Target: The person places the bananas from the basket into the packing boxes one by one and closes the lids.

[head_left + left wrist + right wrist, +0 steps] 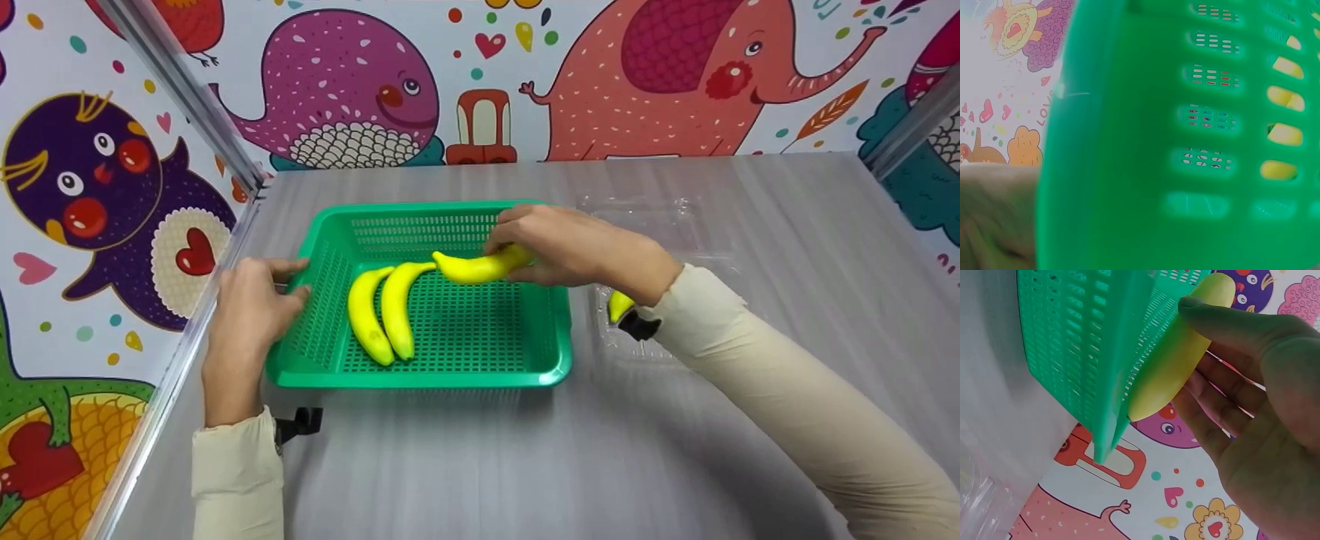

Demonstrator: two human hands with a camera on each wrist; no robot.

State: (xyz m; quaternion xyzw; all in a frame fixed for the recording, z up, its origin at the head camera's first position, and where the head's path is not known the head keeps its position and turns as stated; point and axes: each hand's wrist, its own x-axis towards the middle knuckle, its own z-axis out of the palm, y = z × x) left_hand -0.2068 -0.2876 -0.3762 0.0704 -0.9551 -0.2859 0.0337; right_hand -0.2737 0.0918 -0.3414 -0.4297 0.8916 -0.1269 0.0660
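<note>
The right hand [559, 244] pinches a yellow banana [472, 270] between thumb and fingers, over the upper right part of the green basket [420, 381] in the middle of the frame. Two more bananas [367, 322] lie side by side in the basket's left half. The left hand [251, 307] is at the basket's left edge; I cannot tell if it grips the edge or just rests there.

If the right hand lets go too high, its banana could bounce and bump the other two. A loose pinch might let it slip. A push from the left hand could slide the basket across the grey worktop [465, 465]. At the right, the black strap [640, 325] might snag the clear box [615, 345] and drag it.
</note>
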